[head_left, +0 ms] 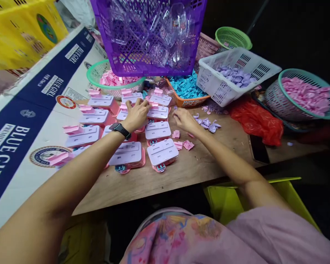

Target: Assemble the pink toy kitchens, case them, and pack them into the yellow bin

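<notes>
My left hand (137, 115), with a dark watch on its wrist, reaches over rows of pink plastic cases with pale lilac lids. Its fingers are bent and apart, on or just above the lids near an upright pink plastic piece (153, 105). To the right of the rows, my right hand (184, 119) has its fingers curled together over the board; anything in them is hidden. The nearest lilac-lidded case (162, 151) has a teal part at its front. Loose pink pieces (188, 145) lie beside it. Small lilac cup-shaped parts (209, 124) lie right of my right hand.
Behind the cases stand a purple crate (154, 71) of clear plastic parts, a green basket (95, 75), an orange basket (191, 102) and a white basket (209, 79). A teal-rimmed basket (275, 97), red bag (257, 119) and phone (258, 148) are at right, a printed carton (24, 135) at left.
</notes>
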A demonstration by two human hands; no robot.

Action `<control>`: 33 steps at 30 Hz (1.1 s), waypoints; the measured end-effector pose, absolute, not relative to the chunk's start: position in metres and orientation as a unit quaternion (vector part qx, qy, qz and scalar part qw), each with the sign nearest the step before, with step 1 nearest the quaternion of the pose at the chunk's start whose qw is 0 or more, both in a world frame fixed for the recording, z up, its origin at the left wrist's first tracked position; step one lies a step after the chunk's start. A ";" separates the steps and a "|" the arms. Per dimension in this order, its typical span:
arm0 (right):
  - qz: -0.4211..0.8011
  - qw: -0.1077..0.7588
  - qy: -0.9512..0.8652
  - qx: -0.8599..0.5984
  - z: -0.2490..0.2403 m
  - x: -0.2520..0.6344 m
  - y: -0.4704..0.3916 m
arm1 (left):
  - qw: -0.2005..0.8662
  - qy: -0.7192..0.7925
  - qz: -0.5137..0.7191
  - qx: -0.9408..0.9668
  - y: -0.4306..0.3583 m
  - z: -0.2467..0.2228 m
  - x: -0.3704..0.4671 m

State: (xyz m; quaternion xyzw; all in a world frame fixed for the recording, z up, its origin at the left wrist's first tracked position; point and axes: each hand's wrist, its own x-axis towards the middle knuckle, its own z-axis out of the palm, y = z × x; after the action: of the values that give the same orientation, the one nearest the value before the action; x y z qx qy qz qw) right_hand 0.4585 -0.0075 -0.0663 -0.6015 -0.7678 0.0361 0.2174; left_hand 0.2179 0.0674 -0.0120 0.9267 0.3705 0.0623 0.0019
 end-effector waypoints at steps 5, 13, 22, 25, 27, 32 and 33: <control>0.138 0.106 -0.794 -0.583 -0.088 0.478 -0.070 | 0.042 0.406 0.072 0.910 0.066 -0.010 0.220; 0.160 0.159 -0.771 -0.596 -0.084 0.479 -0.084 | 0.070 0.403 0.184 0.893 0.027 -0.013 0.200; 0.239 0.471 -0.634 -0.565 -0.052 0.455 -0.055 | 0.092 0.366 0.243 0.894 0.003 -0.018 0.176; 0.280 0.491 -0.656 -0.500 -0.049 0.418 -0.035 | 0.075 0.354 0.250 0.898 -0.003 -0.022 0.172; 0.285 0.490 -0.674 -0.474 -0.051 0.397 -0.023 | 0.064 0.348 0.246 0.902 -0.007 -0.026 0.171; 0.342 0.495 -0.666 -0.441 -0.060 0.386 -0.009 | 0.043 0.341 0.204 0.917 -0.014 -0.029 0.173; 0.348 0.491 -0.666 -0.440 -0.060 0.387 -0.008 | 0.036 0.342 0.196 0.918 -0.015 -0.028 0.174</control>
State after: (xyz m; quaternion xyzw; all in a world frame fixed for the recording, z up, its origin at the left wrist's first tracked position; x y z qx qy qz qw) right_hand 0.3874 -0.0084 -0.0600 -0.4403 -0.6661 0.3482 0.4912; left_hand 0.1735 -0.0148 -0.0283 0.9185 0.3415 0.1962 0.0356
